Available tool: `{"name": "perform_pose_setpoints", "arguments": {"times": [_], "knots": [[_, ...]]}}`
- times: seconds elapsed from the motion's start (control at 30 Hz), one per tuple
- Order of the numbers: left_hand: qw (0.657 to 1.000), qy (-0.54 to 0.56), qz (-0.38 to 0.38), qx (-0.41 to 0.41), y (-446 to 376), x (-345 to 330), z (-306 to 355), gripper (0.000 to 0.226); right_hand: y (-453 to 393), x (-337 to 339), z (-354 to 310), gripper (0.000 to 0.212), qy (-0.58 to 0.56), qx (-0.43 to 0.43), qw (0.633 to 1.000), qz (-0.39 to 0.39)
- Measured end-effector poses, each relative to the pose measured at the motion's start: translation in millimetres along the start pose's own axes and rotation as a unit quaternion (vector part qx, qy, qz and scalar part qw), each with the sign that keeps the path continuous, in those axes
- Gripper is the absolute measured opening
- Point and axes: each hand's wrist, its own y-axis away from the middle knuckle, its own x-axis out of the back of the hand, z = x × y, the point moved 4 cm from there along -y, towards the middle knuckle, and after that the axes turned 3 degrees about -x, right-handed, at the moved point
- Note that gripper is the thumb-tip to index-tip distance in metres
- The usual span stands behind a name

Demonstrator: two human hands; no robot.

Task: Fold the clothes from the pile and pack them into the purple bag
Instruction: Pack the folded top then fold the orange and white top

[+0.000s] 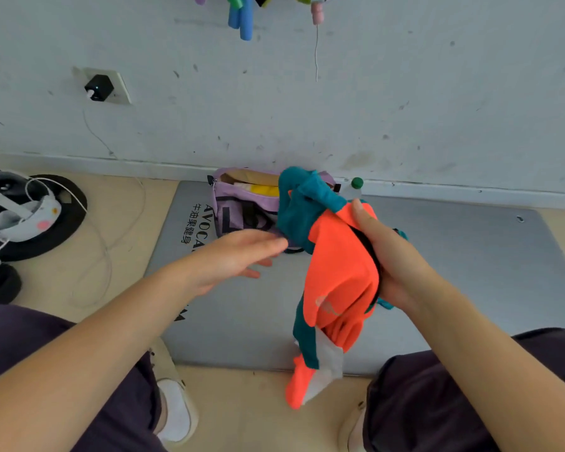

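1. Above the grey mat (470,272), the right hand (385,252) grips an orange and teal garment (336,272) from its right side, the thumb laid over the orange cloth and the other fingers hidden behind it. Held this way, the cloth hangs clear of the floor, most likely so it can drop straight and be sorted before folding.
2. The garment is bunched, not folded: a teal part rises toward the wall, and an orange cuff and a pale grey patch dangle at the bottom, near the mat's front edge.
3. The left hand (238,252) hovers just left of the garment, holding nothing, its fingers straight and slightly spread. It looks ready to catch a loose edge or smooth the cloth, though it touches nothing yet as far as can be told.
4. The purple bag (238,207) stands open at the back of the mat against the wall, partly behind the raised teal cloth. Yellow and pale items show inside it, so some packing seems done. Its mouth is within easy reach of the hands.
5. A bottle with a green cap (356,184) stands just right of the bag by the wall.
6. No pile of clothes is in view, so how much remains cannot be told.
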Motion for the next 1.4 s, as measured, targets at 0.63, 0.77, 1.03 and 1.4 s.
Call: {"name": "perform_pose_setpoints", "arguments": {"times": [0.63, 0.77, 1.03, 1.4], "knots": [[0.967, 0.238, 0.046, -0.078, -3, -2, 5, 0.036, 0, 2, -7, 0.048, -0.066, 0.018, 0.997, -0.026], [0.951, 0.279, 0.129, -0.042, 1, 11, 8, 0.033, 2, -1, -8, 0.054, -0.013, 0.014, 0.999, -0.051], [0.995, 0.029, 0.06, 0.074, 7, 24, 2, 0.059, -1, 2, -18, 0.056, 0.037, 0.064, 0.996, -0.054], [0.971, -0.039, 0.214, -0.094, 13, 67, 16, 0.061, 1, 27, -36, 0.024, 0.391, 0.149, 0.907, 0.038]]}}
